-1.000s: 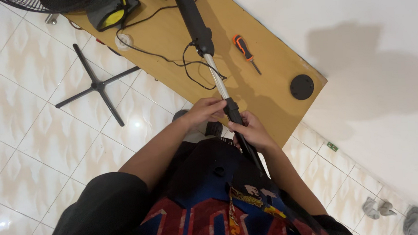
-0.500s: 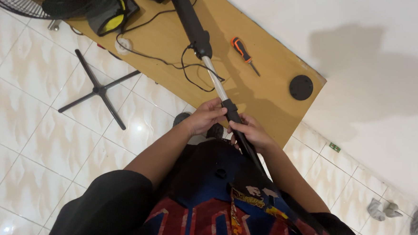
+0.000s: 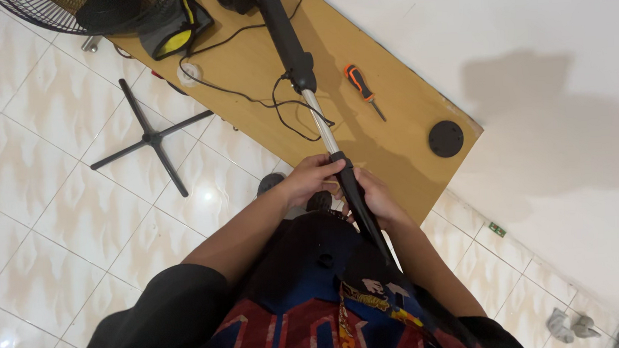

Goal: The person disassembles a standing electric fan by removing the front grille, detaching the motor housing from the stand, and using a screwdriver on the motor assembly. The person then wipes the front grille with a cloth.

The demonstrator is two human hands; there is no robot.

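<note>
In the head view, the left hand [image 3: 308, 179] is pinching the collar [image 3: 342, 162] where the silver tube [image 3: 318, 118] meets the black pole [image 3: 359, 205], the right hand [image 3: 376, 199] is gripping that pole below, over the table [image 3: 400, 151] edge; keeping both 2 grips firm and aligned looks wise.

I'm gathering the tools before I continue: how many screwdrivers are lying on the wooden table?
1. An orange-and-black screwdriver lies on the wooden table, just right of the fan pole that both hands grip. Others could be hidden under the pole or beyond the frame.
</note>
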